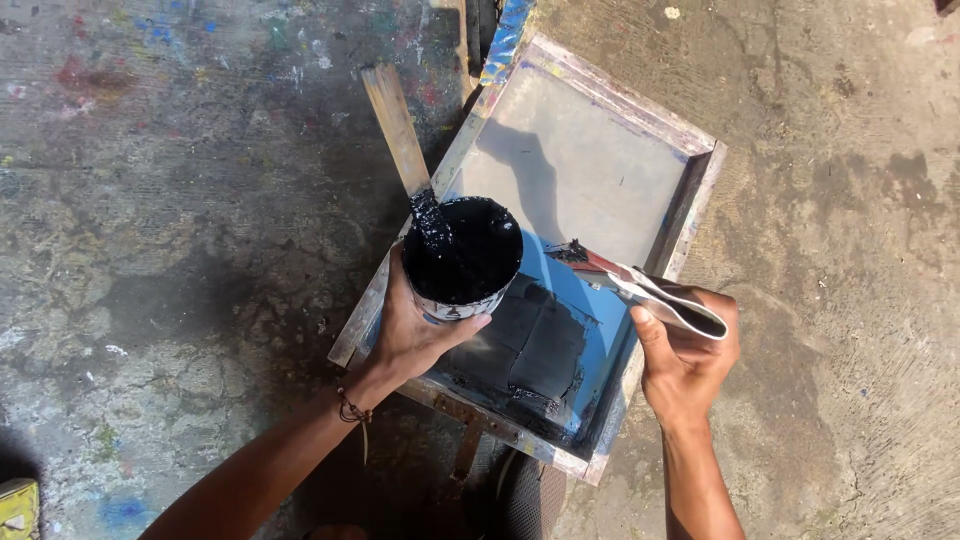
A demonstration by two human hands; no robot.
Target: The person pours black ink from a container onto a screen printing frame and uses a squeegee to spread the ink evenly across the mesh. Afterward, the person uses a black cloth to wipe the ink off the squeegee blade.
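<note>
Head view: left hand point(415, 335) wrapped round ink can point(462, 250) at frame centre, over wooden screen frame point(700, 190). Right hand point(685, 355) gripped folded card scraper point(650, 292), long axis pointing upper left toward can, tip just beside it, closest hand there.

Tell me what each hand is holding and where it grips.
The left hand grips the tin of black ink around its lower side wall. The right hand grips a folded card scraper at its rear end.
</note>
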